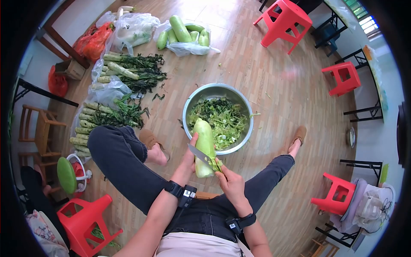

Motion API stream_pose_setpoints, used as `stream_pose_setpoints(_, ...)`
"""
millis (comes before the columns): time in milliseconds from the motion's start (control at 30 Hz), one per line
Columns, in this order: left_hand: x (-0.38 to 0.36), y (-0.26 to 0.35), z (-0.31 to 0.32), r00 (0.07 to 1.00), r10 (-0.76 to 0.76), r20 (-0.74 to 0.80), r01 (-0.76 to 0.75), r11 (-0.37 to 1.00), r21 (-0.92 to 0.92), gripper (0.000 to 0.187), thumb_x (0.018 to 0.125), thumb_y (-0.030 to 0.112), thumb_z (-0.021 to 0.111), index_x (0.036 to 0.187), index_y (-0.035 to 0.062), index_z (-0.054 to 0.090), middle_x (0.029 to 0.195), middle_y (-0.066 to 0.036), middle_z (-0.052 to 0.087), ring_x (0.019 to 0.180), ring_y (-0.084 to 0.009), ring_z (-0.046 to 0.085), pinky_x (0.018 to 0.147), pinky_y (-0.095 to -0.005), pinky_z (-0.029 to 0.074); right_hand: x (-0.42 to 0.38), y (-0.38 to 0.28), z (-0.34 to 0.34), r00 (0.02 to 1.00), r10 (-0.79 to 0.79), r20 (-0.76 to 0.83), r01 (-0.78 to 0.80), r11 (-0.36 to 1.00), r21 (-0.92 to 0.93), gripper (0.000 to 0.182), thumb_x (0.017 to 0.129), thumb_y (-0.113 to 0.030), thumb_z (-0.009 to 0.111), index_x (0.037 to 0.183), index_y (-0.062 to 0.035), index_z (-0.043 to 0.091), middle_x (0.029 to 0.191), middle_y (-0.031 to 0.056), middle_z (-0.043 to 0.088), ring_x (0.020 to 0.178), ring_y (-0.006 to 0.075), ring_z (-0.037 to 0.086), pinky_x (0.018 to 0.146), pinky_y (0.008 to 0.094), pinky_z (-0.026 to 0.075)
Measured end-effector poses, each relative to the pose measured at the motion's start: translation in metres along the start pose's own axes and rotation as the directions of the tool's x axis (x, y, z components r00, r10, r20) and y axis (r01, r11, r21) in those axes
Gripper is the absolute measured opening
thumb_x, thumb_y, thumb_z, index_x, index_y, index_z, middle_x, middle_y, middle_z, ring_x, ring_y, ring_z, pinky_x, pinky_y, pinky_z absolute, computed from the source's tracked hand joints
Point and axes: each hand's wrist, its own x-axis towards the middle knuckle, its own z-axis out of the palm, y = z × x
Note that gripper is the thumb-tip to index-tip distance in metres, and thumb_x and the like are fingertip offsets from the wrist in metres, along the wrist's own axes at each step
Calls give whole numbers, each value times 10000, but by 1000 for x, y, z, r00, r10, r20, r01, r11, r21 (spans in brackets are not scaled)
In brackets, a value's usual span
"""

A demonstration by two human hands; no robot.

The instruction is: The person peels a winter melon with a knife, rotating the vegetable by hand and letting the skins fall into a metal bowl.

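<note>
My left hand (188, 156) is closed around the side of a large pale green gourd (204, 132), which I hold tilted over the near rim of a metal basin (187, 112). My right hand (231, 183) grips a knife (198, 153), its blade lying across the lower part of the gourd. Thin green peelings (215, 162) cling by the blade and my right fingers. The knife's handle is hidden in my fingers. Inside the basin lie chopped leaves and light green peelings (220, 124).
Leafy stem vegetables (124, 70) lie on plastic at the left, with another bunch (96, 113) nearer my knee. More gourds (182, 30) rest on a plastic bag at the back. Red stools (287, 21) and a green-seated stool (66, 175) stand around the wooden floor.
</note>
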Motion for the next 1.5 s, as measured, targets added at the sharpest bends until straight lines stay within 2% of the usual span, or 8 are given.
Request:
stream_pose_setpoints(200,-1,-10,-1,996,-1,92,7,998,-59,640,827,560,462,1165,17,446,956,-163,578,835,-236,606,681,-350,536,8,5,5,989,-125,-75,124,992,-13,320,828,-205,584,1136,-118,571,588,120,536,488,214,533,471,303,406)
stream_pose_setpoints(367,3,-20,4,998,-62,33,65,994,-89,650,829,574,447,1189,34,430,975,-155,572,862,-251,597,752,-375,519,25,20,16,992,85,-93,-50,942,332,305,845,-220,559,1128,-108,567,549,127,528,475,241,535,475,313,406)
stream_pose_setpoints(600,3,-3,-6,998,-4,70,10,996,-89,654,840,562,429,1206,20,411,984,-179,570,845,-242,605,680,-374,547,0,6,-3,992,70,104,-93,967,239,278,852,-227,553,1096,-96,580,561,128,524,479,240,526,483,323,406)
stream_pose_setpoints(800,1,-3,1,999,-40,36,43,997,-66,655,846,559,419,1218,19,403,968,-182,576,822,-249,611,659,-383,546,4,7,-7,999,-55,1,54,996,77,291,832,-278,576,1097,-158,594,566,119,528,512,275,541,485,349,412)
stream_pose_setpoints(867,-2,-3,2,998,-40,39,42,997,-60,651,849,557,413,1218,20,401,963,-181,575,816,-253,611,650,-388,546,7,2,-10,998,16,61,-23,993,112,231,821,-190,593,1012,-59,604,668,161,575,563,282,565,534,322,431)
stream_pose_setpoints(1300,4,-20,3,1000,-16,21,17,997,-72,640,836,586,413,1168,39,441,940,-139,580,793,-232,605,680,-358,529,26,16,20,993,68,-95,-64,997,46,244,855,-266,557,1034,-110,616,585,78,572,516,196,565,486,303,422)
stream_pose_setpoints(1367,5,-17,6,1000,-24,-3,24,997,-76,650,823,605,419,1153,45,453,950,-121,577,803,-214,600,700,-351,519,33,33,33,971,241,-13,-186,785,591,265,892,-228,520,1089,-66,592,560,21,528,507,84,484,481,250,392)
stream_pose_setpoints(1500,8,-12,2,999,-19,36,23,993,-114,633,828,599,410,1142,52,464,939,-126,584,774,-215,606,676,-352,525,20,20,18,968,197,158,-252,714,654,325,899,-207,512,1208,-106,529,541,-3,437,530,36,400,490,224,374)
